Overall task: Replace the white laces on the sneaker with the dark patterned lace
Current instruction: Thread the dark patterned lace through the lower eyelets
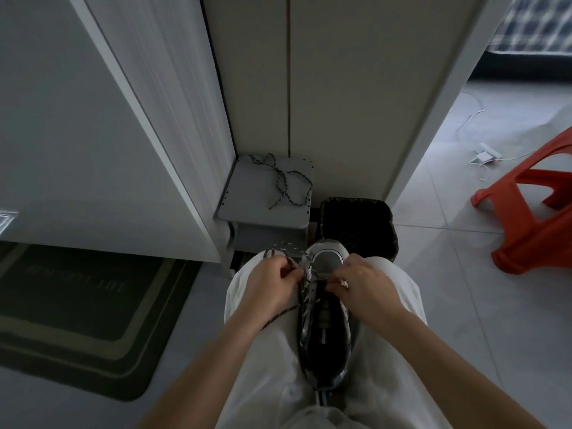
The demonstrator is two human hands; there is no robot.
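A dark sneaker (325,329) with a silver toe lies between my knees, toe pointing away from me. My left hand (266,286) pinches a dark patterned lace (283,246) that loops above the hand and trails down past my left wrist. My right hand (362,289) pinches at the eyelets on the sneaker's right side, fingers curled there. The lace crosses the front eyelets between my two hands. A second dark patterned lace (286,181) lies loose on a small grey shelf (244,205) ahead. No white lace shows.
A black bin (359,218) stands just beyond the sneaker's toe. An orange plastic stool (532,212) is at the right. White cupboard panels rise ahead and to the left. A dark doormat (77,317) lies on the tiled floor at the left.
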